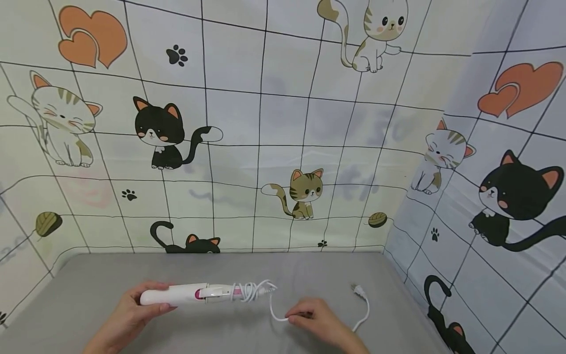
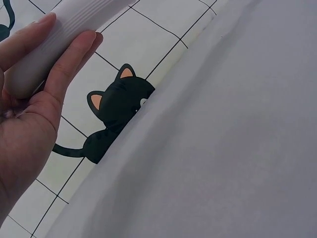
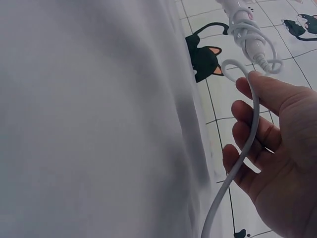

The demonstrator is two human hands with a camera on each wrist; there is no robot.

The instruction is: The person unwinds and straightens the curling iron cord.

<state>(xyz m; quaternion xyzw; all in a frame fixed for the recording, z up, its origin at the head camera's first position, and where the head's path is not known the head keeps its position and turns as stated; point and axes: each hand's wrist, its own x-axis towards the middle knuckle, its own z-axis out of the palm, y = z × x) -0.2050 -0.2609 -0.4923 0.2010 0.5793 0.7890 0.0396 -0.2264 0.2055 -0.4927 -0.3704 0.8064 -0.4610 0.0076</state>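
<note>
A white hair styling iron with pink accents is held level over the grey surface. My left hand grips its thick end, thumb below and fingers above; the left wrist view shows fine ridges along the white body. Several loops of white cord are wound round the iron's narrower end. From there the cord drops in a short slack bend to my right hand, which pinches it between thumb and index finger. In the right wrist view the held cord runs down across the other fingers.
The cord's plug stands out to the right of the right hand, its tail curving back behind that hand. A grey cloth covers the table. Behind and at the sides hang cat-print curtains with a black grid.
</note>
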